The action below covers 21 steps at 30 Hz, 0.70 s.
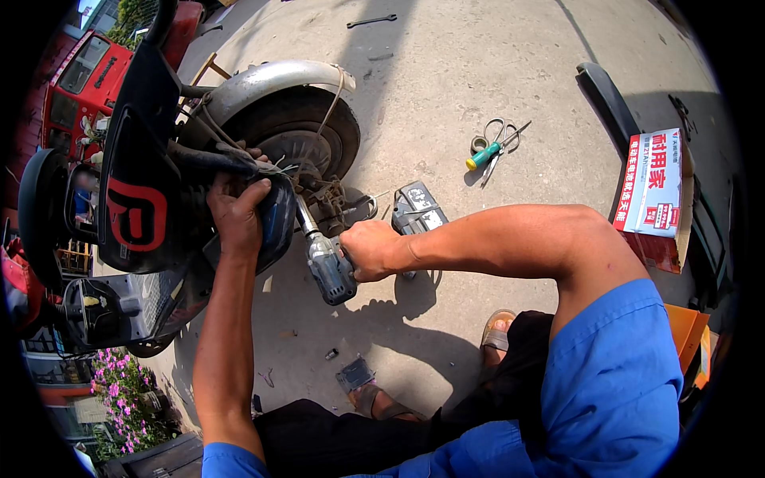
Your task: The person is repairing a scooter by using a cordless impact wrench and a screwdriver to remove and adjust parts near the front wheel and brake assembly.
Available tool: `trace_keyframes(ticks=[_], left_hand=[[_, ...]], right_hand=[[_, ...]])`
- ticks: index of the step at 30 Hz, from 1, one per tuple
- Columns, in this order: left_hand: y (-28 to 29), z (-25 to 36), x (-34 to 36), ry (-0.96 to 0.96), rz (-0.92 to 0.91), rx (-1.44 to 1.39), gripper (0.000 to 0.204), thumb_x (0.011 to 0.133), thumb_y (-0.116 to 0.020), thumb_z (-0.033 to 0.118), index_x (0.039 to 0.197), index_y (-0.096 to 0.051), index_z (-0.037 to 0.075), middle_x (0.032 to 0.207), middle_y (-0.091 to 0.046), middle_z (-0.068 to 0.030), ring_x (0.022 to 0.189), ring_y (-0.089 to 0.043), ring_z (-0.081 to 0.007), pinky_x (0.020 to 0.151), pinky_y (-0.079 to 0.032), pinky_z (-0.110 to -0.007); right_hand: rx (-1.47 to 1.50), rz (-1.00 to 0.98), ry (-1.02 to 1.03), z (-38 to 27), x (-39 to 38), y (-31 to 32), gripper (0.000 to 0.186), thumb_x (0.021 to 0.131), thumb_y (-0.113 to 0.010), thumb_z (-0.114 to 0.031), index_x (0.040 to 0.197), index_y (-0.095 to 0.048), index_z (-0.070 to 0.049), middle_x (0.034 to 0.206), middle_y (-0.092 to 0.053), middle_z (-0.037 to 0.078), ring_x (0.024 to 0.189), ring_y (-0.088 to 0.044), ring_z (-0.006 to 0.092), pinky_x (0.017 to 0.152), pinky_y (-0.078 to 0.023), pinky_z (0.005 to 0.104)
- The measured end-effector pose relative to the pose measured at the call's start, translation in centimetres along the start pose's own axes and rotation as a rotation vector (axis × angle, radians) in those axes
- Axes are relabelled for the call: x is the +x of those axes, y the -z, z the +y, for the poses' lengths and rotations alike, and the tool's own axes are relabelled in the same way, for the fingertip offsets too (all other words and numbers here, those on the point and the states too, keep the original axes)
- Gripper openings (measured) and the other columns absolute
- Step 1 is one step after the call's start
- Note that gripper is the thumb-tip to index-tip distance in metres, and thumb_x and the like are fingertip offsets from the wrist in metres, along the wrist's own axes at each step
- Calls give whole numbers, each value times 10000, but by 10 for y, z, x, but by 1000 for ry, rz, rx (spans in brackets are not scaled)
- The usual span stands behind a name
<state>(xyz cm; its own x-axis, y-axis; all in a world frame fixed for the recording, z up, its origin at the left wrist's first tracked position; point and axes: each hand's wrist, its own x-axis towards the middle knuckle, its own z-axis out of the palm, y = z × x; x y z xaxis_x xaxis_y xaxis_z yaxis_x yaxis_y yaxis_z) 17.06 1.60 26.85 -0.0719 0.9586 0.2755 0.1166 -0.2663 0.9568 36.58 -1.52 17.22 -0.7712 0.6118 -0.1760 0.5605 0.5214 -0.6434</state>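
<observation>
In my right hand is a grey and black cordless impact wrench, held by its grip. Its battery sticks out beyond my fist. A long silver socket runs from the wrench to the greasy hub parts beside the wheel. My left hand is closed around a dark part of the electric scooter, its thumb toward the wheel; what lies under the palm is hidden. Thin loose wires show just past those fingers. The rear wheel sits beneath a silver mudguard.
Scissors and a green-handled screwdriver lie on the concrete. Farther off is a spanner. A printed cardboard box stands at right beside a long black part. Near my feet lies a small dark plate.
</observation>
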Motion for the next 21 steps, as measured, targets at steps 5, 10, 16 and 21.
trace_keyframes(ticks=[5, 10, 16, 21], left_hand=[[1, 0, 0, 5, 1, 6, 543, 706, -572, -130, 1238, -520, -34, 1175, -597, -153, 1097, -599, -242, 1007, -444, -361], [-1, 1, -1, -6, 3, -1, 527, 709, -574, -130, 1223, -533, -24, 1176, -599, -152, 1099, -597, -240, 1006, -444, -360], [2, -1, 0, -5, -5, 9, 512, 706, -581, -127, 1206, -546, -18, 1178, -601, -151, 1101, -597, -239, 1008, -443, -363], [-1, 2, -1, 11, 15, -16, 506, 703, -578, -127, 1198, -551, -23, 1171, -606, -155, 1102, -600, -241, 1010, -442, -363]], right_hand=[[-7, 22, 6, 1, 2, -4, 302, 647, -731, -177, 903, -687, -22, 895, -683, 202, 899, -672, 359, 786, -546, 436], [-5, 3, -24, -3, 1, 1, 272, 663, -720, -167, 901, -713, -34, 931, -691, 188, 947, -672, 338, 820, -549, 417], [14, 4, -30, -5, -3, 5, 272, 659, -716, -160, 901, -712, -34, 928, -691, 188, 945, -672, 338, 820, -546, 418], [9, 9, -28, -3, 0, 1, 273, 658, -716, -155, 905, -711, -37, 930, -691, 186, 947, -672, 336, 822, -546, 416]])
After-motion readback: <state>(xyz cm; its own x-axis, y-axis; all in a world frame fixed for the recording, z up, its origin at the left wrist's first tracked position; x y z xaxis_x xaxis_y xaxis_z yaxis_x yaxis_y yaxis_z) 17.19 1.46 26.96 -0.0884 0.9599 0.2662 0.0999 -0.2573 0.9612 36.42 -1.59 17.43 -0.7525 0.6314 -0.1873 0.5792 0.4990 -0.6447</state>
